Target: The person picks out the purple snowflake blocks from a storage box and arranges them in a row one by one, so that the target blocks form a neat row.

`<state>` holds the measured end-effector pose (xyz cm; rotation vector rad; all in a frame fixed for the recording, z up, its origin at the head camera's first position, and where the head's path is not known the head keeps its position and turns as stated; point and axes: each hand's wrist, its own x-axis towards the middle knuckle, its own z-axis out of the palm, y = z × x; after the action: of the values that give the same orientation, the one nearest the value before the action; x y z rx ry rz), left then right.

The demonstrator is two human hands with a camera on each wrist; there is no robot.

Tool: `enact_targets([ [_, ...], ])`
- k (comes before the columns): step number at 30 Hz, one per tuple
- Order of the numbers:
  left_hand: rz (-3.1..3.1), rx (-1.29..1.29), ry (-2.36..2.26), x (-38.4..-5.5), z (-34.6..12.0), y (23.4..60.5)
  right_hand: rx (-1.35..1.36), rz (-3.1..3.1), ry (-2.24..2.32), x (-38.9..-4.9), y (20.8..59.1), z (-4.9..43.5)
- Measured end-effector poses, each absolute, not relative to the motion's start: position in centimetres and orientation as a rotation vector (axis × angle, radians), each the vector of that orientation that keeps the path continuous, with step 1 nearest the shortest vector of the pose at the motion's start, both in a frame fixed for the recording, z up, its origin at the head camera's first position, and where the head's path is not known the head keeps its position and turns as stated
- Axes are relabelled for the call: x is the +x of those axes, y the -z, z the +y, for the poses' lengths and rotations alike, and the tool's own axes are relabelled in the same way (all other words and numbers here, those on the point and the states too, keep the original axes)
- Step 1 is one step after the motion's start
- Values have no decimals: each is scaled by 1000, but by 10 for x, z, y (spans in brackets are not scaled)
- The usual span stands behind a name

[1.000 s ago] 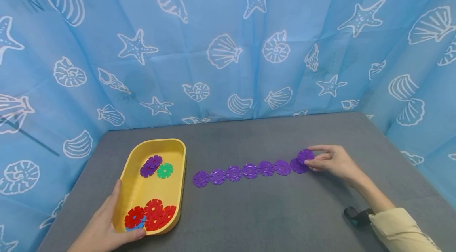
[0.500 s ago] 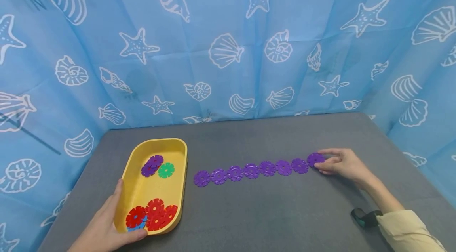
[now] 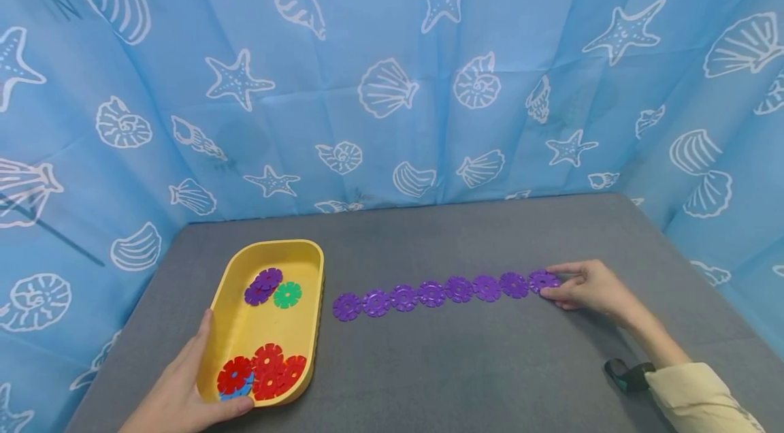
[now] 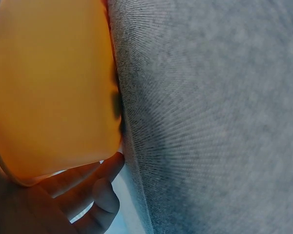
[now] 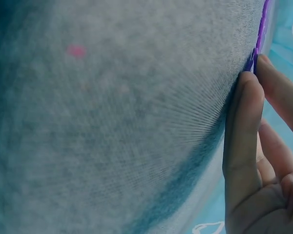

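In the head view, a row of several purple snowflake discs [image 3: 431,294] lies flat across the grey table. At its right end my right hand [image 3: 591,291] pinches the last purple disc [image 3: 540,280] between thumb and forefinger, close against its neighbour. The right wrist view shows the row edge-on, a thin purple line [image 5: 261,29] leading to my fingertips [image 5: 251,80]. On the left, my left hand [image 3: 184,382] grips the near left corner of a yellow tray [image 3: 263,327], thumb over the near rim. In the left wrist view, fingers [image 4: 107,195] lie beneath the tray's wall [image 4: 53,87].
Inside the tray are red discs [image 3: 268,368], part of a blue disc [image 3: 235,389], a green disc [image 3: 287,295] and overlapping purple discs [image 3: 263,285]. A blue shell-print curtain [image 3: 392,140] hangs behind the table [image 3: 465,365]. A dark band [image 3: 627,375] is at my right wrist.
My right hand has shifted right and slightly down with the end disc, which overlapped its neighbour and now lies flat beside it. The left hand keeps its hold on the tray.
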<state>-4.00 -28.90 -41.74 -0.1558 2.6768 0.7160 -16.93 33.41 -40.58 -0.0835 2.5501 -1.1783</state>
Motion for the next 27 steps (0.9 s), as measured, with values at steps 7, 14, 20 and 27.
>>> enact_targets([
  [7, 2666, -173, -721, -40, -288, 417, -42, 2668, 1004, -167, 404, 329],
  [14, 2676, -155, -722, -40, -289, 418, -136, 2736, 987, -168, 395, 315],
  [20, 2678, -152, -726, -40, -289, 418, -233, 2757, 1034, -172, 382, 287],
  [27, 2662, -175, -732, -40, -288, 417, -387, 2777, 1135, -179, 372, 239],
])
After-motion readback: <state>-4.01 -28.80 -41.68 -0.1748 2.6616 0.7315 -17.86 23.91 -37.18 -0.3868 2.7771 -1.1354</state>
